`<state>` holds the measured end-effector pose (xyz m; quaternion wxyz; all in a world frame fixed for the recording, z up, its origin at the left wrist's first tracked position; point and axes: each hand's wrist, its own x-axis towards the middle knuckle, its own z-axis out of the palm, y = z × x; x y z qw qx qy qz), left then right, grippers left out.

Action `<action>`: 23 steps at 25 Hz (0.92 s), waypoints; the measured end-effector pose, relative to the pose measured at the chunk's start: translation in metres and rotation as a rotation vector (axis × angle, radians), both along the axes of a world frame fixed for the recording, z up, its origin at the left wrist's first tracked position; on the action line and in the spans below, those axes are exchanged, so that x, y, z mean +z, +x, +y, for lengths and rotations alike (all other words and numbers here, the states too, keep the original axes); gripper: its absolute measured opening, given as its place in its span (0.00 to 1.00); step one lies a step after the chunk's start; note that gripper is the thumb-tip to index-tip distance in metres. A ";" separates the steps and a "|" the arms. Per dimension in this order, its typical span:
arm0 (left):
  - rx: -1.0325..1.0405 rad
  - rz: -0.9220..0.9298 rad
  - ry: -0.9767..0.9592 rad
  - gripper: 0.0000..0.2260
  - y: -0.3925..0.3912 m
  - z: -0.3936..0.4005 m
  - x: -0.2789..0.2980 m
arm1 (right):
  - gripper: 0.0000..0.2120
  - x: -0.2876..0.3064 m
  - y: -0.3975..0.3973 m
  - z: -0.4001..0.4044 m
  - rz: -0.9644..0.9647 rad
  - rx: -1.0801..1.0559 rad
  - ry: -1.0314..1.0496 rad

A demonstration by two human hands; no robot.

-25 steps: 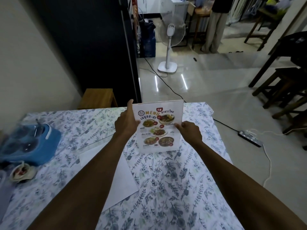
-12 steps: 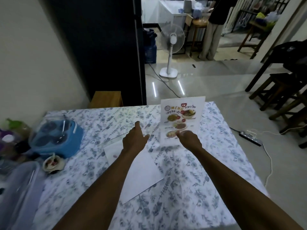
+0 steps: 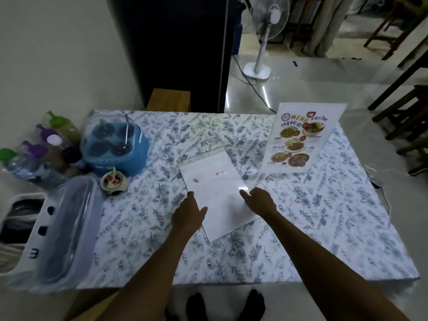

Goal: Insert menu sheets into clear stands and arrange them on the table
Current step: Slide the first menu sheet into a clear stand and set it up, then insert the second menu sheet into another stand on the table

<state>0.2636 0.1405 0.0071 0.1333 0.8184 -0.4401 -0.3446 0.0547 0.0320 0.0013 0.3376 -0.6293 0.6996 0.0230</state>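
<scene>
A clear stand with a colourful menu sheet point(image 3: 301, 137) in it stands upright near the far right edge of the table point(image 3: 324, 228), with no hand on it. A white sheet point(image 3: 217, 188) lies face down in the middle of the floral tablecloth, and a flat clear stand seems to lie partly under it. My left hand point(image 3: 188, 213) rests at the sheet's left edge, fingers apart. At the sheet's right edge my right hand point(image 3: 260, 200) touches it with fingers spread. Neither hand holds anything.
A blue condiment caddy point(image 3: 115, 144) with a clear lid, a small sauce bowl point(image 3: 113, 181), several bottles point(image 3: 39, 154) and a plastic lidded bin point(image 3: 62, 230) crowd the table's left side. A standing fan point(image 3: 266, 31) and dark wooden stools point(image 3: 403, 117) are beyond the table.
Both hands have let go of the filled menu stand, which now stands alone at the far right. They have drawn back to the white sheet in the middle. The camera tilted down.
</scene>
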 end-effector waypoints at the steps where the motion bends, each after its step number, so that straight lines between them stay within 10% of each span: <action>1: 0.005 0.021 0.020 0.30 0.000 0.006 -0.005 | 0.29 -0.004 0.001 0.008 0.017 -0.031 -0.006; 7: 0.038 0.096 0.020 0.25 -0.013 0.026 -0.020 | 0.32 -0.015 0.001 0.041 0.156 -0.052 -0.012; 23: 0.348 0.144 -0.260 0.23 -0.043 0.081 0.070 | 0.19 0.078 -0.054 0.114 -0.425 -0.097 -0.144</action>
